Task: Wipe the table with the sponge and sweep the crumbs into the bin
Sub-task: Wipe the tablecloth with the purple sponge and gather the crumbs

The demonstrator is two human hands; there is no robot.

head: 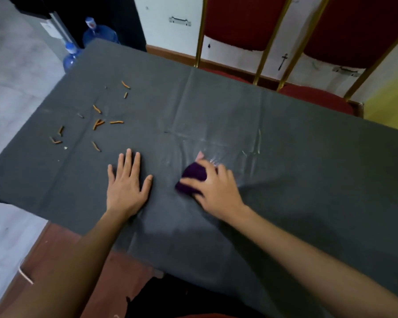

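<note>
Purple sponge is gripped under the right hand, fingers curled over it; left hand lies flat, fingers spread, on the counter near crumbs.

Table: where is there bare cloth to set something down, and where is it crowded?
Bare: the whole right part of the table, from the right hand across to the red chairs; also the near-left strip beside the left hand. Crowded: the far-left area strewn with crumbs, and the near middle, where both hands and the purple sponge sit.
</note>
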